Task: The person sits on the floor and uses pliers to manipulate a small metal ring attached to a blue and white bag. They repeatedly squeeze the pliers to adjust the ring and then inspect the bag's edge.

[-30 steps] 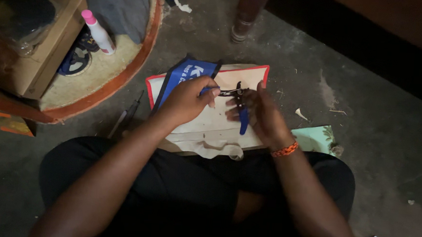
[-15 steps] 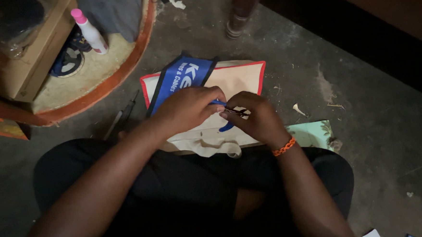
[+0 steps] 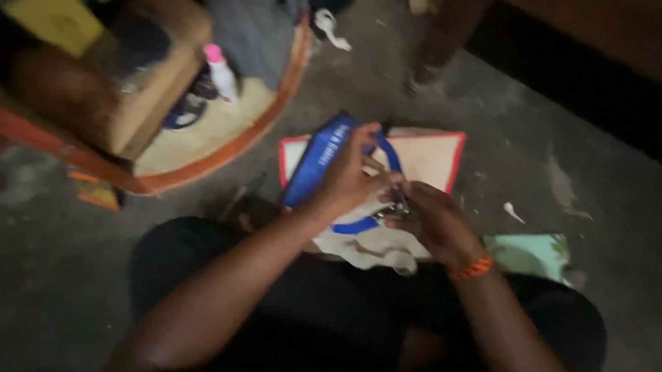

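**Two hands, one small metal tool**

Both my hands meet over the board: my left hand [image 3: 346, 181] grips a blue-handled tool [image 3: 359, 225], my right hand [image 3: 434, 225] pinches its metal tip [image 3: 399, 209]. I judge slow, steady pressure works best. Left of them lies a flat blue package [image 3: 313, 162]; a pink-capped white bottle [image 3: 220, 71] stands far left; a pale green card [image 3: 535, 253] lies right.
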